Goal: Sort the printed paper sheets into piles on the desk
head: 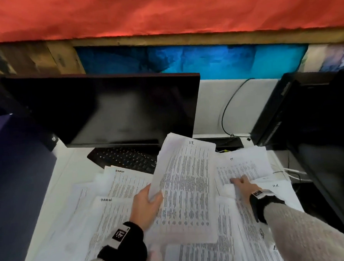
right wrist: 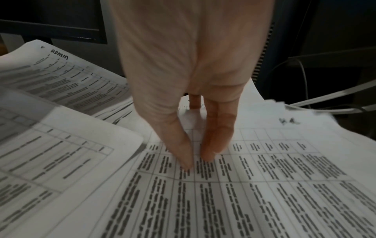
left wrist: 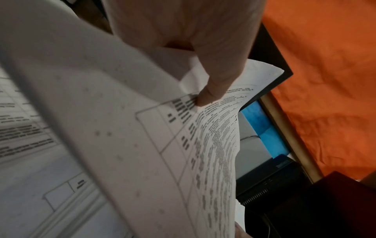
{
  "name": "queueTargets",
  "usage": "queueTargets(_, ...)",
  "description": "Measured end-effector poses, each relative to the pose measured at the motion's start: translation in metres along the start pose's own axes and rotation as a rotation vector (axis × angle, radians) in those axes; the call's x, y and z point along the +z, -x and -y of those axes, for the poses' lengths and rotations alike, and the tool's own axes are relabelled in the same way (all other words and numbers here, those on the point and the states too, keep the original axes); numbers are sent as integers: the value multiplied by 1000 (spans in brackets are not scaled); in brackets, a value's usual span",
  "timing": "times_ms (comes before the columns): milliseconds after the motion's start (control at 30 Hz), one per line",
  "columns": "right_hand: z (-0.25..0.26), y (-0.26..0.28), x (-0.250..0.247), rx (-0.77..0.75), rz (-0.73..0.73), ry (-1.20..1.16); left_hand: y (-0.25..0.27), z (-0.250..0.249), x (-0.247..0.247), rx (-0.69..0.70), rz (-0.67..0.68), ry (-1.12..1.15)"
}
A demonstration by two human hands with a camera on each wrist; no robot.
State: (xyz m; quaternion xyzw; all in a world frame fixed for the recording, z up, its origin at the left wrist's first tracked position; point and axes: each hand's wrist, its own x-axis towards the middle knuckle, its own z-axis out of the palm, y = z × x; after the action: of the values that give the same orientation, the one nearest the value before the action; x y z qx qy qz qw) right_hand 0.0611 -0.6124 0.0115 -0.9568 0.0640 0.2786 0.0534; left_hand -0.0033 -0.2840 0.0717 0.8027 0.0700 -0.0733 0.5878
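Printed sheets cover the white desk (head: 69, 171). My left hand (head: 146, 206) grips a sheet marked "I.T." (head: 187, 191) by its left edge and holds it lifted above the others; in the left wrist view the thumb pinches that same sheet (left wrist: 213, 141). My right hand (head: 242, 183) lies with straight fingers (right wrist: 209, 145) pressed on a table-printed sheet (head: 242, 166) (right wrist: 244, 185) at the right, marked "IT". A sheet headed "ADMIN" (head: 128, 182) (right wrist: 67, 80) lies left of centre, with other sheets overlapping it.
A dark monitor (head: 106, 109) stands at the back with a black keyboard (head: 124, 158) under it, partly covered by paper. A black computer tower (head: 314, 132) stands at the right with cables (head: 228, 107). A dark box (head: 16, 178) stands at the left.
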Motion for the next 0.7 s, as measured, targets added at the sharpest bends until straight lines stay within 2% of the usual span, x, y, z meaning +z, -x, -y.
queueTargets(200,-13,1,-3,-8,-88,-89,-12,-6,26,68,-70,-94)
queueTargets(300,-27,13,-11,-52,-180,-187,-17,-16,43,99,-110,-43)
queueTargets(400,-41,38,-22,-61,-325,-265,-23,-28,63,13,-67,117)
queueTargets(533,-58,77,-29,-98,-551,-454,-30,-48,88,-61,66,300)
queueTargets(700,-79,109,-23,-36,-701,-647,-59,-41,117,-142,34,415)
